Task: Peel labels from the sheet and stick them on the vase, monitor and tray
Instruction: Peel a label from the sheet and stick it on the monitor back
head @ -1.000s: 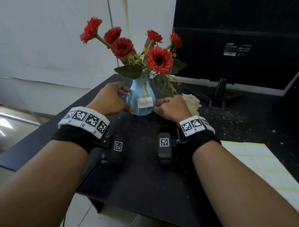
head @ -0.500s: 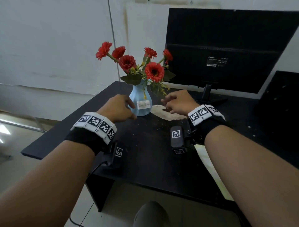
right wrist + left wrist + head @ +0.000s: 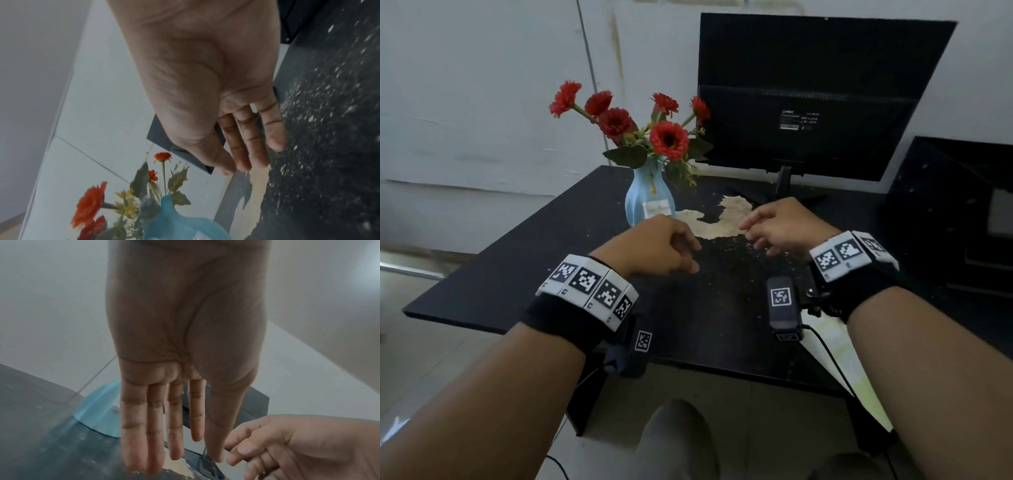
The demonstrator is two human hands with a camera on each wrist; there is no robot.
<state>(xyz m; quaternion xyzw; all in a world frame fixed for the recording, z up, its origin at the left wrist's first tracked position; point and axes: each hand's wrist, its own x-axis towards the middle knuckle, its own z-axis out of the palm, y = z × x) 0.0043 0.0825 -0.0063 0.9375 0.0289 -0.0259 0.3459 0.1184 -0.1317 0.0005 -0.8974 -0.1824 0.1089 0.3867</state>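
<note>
A light blue vase with red flowers stands at the back left of the black table, and a white label is stuck on its front. The black monitor stands behind it with its back towards me. My left hand hovers in front of the vase, fingers relaxed and holding nothing. My right hand hovers to the right of the vase, fingers loosely spread and empty. The pale yellow label sheet lies near the table's front right and is mostly hidden by my right forearm. The left wrist view shows straight fingers in front of the vase.
A worn pale patch marks the tabletop between vase and monitor stand. A dark boxy object sits at the far right. The table's front edge runs just below my wrists, with floor and my knee beyond it.
Both hands have drawn back from the vase towards me, and the right hand has shifted to the right. The label stays on the vase. The head view has pulled back and up.
</note>
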